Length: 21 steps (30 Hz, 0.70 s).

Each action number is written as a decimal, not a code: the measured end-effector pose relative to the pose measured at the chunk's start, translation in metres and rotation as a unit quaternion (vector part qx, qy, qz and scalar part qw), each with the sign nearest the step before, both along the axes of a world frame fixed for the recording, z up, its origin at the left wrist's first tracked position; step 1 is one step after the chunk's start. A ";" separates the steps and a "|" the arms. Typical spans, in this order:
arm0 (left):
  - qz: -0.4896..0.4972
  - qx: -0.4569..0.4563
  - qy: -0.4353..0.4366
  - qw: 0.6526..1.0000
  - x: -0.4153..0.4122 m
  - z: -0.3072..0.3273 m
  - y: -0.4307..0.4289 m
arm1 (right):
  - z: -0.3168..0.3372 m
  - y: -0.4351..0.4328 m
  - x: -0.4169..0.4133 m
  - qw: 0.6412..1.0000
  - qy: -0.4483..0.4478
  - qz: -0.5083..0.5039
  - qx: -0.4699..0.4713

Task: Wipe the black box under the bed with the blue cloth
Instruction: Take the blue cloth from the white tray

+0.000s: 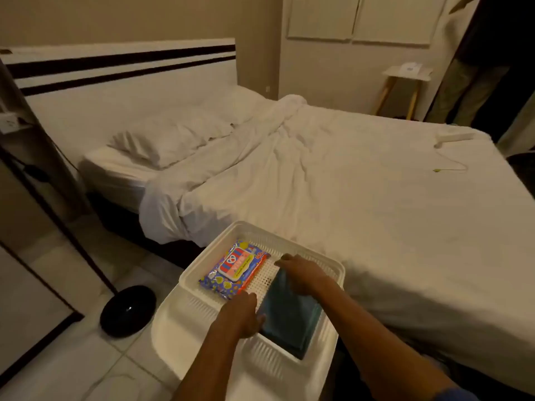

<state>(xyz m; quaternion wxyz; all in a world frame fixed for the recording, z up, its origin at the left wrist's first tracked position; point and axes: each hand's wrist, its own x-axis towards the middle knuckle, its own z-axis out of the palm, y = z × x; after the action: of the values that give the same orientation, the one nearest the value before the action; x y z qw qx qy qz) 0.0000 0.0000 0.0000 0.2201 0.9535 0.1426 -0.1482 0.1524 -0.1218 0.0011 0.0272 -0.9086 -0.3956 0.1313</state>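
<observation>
A folded dark blue cloth (289,316) lies in a white plastic basket (312,250) at the bed's near edge. My right hand (304,274) rests on the cloth's far end, fingers curled over it. My left hand (241,314) touches the cloth's left edge, fingers against its side. A colourful pack of wipes (234,269) lies in the basket to the left of the cloth. The black box under the bed is not visible; only a dark gap (121,221) shows beneath the bed.
The white bed (362,183) with rumpled duvet and pillows fills the middle. A round black object (127,311) sits on the tiled floor at left. A person stands at the far right beside a small stool (405,79). A white power strip (454,137) lies on the bed.
</observation>
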 end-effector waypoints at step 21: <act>0.105 -0.077 0.044 0.991 0.025 -0.004 -0.011 | 0.008 0.013 0.033 0.932 -0.228 0.209 -0.190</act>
<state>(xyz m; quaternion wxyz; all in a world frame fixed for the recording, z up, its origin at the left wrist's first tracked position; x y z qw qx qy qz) 0.0250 -0.0111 -0.0043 0.3005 0.9062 0.2397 -0.1761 0.1852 -0.1090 0.0089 -0.2647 -0.7990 -0.5399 -0.0043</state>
